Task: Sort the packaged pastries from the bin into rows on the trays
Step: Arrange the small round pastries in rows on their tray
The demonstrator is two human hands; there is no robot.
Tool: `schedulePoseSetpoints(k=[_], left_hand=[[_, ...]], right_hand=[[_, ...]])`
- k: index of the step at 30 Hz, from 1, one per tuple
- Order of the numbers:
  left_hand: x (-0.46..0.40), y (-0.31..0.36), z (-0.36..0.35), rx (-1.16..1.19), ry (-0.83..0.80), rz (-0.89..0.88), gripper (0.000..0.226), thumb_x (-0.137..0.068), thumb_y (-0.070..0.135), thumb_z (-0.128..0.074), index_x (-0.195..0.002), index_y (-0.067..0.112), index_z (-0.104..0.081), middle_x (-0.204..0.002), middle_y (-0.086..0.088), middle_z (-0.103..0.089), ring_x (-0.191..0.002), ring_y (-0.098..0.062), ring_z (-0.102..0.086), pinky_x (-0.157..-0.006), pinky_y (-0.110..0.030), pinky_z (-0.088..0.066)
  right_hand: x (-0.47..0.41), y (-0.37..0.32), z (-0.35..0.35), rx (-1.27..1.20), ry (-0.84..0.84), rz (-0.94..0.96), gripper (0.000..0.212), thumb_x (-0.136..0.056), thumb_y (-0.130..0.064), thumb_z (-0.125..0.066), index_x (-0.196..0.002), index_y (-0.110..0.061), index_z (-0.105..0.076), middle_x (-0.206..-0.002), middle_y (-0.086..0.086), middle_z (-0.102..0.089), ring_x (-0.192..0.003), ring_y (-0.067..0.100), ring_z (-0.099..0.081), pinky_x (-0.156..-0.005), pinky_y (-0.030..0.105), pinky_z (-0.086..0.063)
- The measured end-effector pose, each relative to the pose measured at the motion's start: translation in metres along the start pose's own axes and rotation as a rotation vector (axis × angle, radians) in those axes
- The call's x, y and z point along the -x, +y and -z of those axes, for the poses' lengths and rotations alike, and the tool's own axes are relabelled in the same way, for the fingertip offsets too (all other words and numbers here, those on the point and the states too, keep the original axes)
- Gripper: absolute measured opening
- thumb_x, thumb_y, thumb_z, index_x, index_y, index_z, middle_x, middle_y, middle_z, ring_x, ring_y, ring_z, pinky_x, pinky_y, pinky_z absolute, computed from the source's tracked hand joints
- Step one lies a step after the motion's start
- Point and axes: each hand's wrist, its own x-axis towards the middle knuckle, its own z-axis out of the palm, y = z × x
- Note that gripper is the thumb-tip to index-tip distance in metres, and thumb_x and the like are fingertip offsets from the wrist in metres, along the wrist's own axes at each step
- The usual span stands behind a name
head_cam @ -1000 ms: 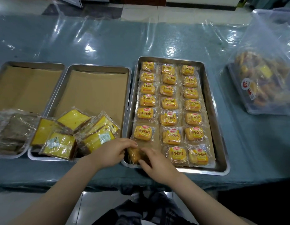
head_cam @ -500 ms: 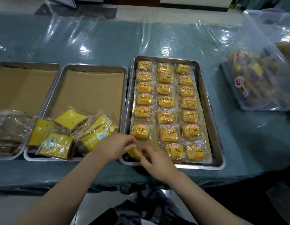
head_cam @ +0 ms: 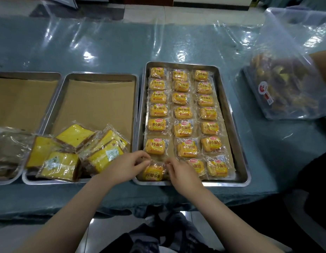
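Hands pinching crinkly wrapper at steel tray's near-left corner.
We see left hand (head_cam: pixel 124 166) and right hand (head_cam: pixel 182 173) each grasp the yellow packaged pastry's (head_cam: pixel 153 172) clear film edges inside the rectangular tray (head_cam: pixel 240 154).

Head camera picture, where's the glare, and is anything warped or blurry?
Head view: glare streaks the clear plastic sheet over the table; wide-angle bends the right tray edges; the clear bin looks hazy; printing on the packet between both hands reads sharp.
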Motion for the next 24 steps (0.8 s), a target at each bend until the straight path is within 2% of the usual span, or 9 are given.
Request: schedulePoseSetpoints(k=[2,5,7,10,12,14,17,20,24], left_hand=[[0.005,0.000,0.001,0.083,-0.062,0.005,0.035,-0.092,0.048,-0.057,-0.126,0.045,-0.048,-0.108,0.019,-0.065,-0.095,0.002,-0.061,-0.082,-0.027,-0.053],[0.009,0.001,-0.002,0.139,-0.077,-0.004,0.040,-0.091,0.039,-0.064,-0.126,0.043,-0.047,-0.113,0.019,-0.063,-0.098,0.005,-0.059,-0.082,-0.019,-0.050],[0.006,0.001,-0.007,0.110,-0.003,0.020,0.035,-0.090,0.039,-0.064,-0.122,0.038,-0.049,-0.112,0.019,-0.063,-0.099,0.004,-0.059,-0.082,-0.021,-0.051],[0.001,0.008,-0.014,-0.100,0.174,0.015,0.035,-0.091,0.040,-0.063,-0.121,0.030,-0.049,-0.105,0.018,-0.058,-0.093,0.002,-0.054,-0.074,-0.016,-0.046],[-0.002,0.012,-0.018,-0.222,0.289,-0.020,0.038,-0.089,0.044,-0.063,-0.120,0.027,-0.048,-0.107,0.014,-0.052,-0.096,-0.003,-0.050,-0.076,-0.018,-0.046],[-0.004,0.014,-0.021,-0.260,0.338,-0.035,0.040,-0.089,0.046,-0.062,-0.120,0.025,-0.048,-0.109,0.011,-0.051,-0.097,-0.005,-0.049,-0.074,-0.020,-0.048],[-0.003,0.013,-0.026,-0.292,0.313,-0.045,0.032,-0.092,0.043,-0.058,-0.119,0.026,-0.051,-0.110,0.011,-0.055,-0.097,-0.007,-0.054,-0.074,-0.024,-0.051],[-0.001,0.013,-0.030,-0.297,0.251,-0.087,0.031,-0.094,0.036,-0.056,-0.124,0.027,-0.057,-0.117,0.011,-0.058,-0.106,-0.011,-0.055,-0.083,-0.026,-0.049],[0.002,0.014,-0.034,-0.242,0.211,-0.158,0.035,-0.095,0.036,-0.055,-0.129,0.029,-0.059,-0.125,0.014,-0.056,-0.109,-0.008,-0.054,-0.089,-0.029,-0.049]], right_hand=[[0.000,0.001,0.000,0.011,0.017,-0.012,0.023,-0.104,-0.029,-0.036,-0.113,-0.022,-0.055,-0.092,0.002,-0.067,-0.088,0.022,-0.054,-0.086,0.037,-0.041],[0.001,0.004,0.003,0.072,0.053,0.013,0.018,-0.101,-0.027,-0.041,-0.103,-0.023,-0.058,-0.091,-0.003,-0.065,-0.087,0.016,-0.050,-0.089,0.035,-0.040],[-0.002,0.006,0.004,0.133,0.068,0.055,0.019,-0.099,-0.027,-0.042,-0.102,-0.024,-0.061,-0.095,-0.005,-0.066,-0.089,0.016,-0.051,-0.092,0.037,-0.039],[-0.004,0.006,0.003,0.163,0.069,0.075,0.023,-0.099,-0.024,-0.043,-0.115,-0.023,-0.059,-0.094,-0.003,-0.069,-0.091,0.020,-0.055,-0.092,0.034,-0.037],[-0.004,0.005,0.001,0.201,0.078,0.102,0.023,-0.097,-0.021,-0.045,-0.116,-0.023,-0.058,-0.090,-0.002,-0.070,-0.089,0.022,-0.058,-0.093,0.034,-0.036],[-0.002,0.006,-0.001,0.222,0.072,0.131,0.023,-0.096,-0.021,-0.047,-0.115,-0.024,-0.059,-0.088,-0.002,-0.071,-0.089,0.022,-0.058,-0.095,0.036,-0.038],[0.002,0.009,-0.008,0.218,-0.003,0.184,0.027,-0.094,-0.020,-0.048,-0.115,-0.024,-0.063,-0.103,-0.003,-0.070,-0.099,0.021,-0.055,-0.101,0.038,-0.036],[0.007,0.008,-0.015,0.173,-0.073,0.235,0.035,-0.090,-0.013,-0.047,-0.118,-0.021,-0.065,-0.115,-0.002,-0.067,-0.108,0.022,-0.053,-0.107,0.042,-0.032],[0.011,0.007,-0.019,0.114,-0.153,0.305,0.037,-0.093,-0.017,-0.043,-0.125,-0.022,-0.060,-0.127,-0.005,-0.062,-0.115,0.019,-0.047,-0.098,0.033,-0.031]])
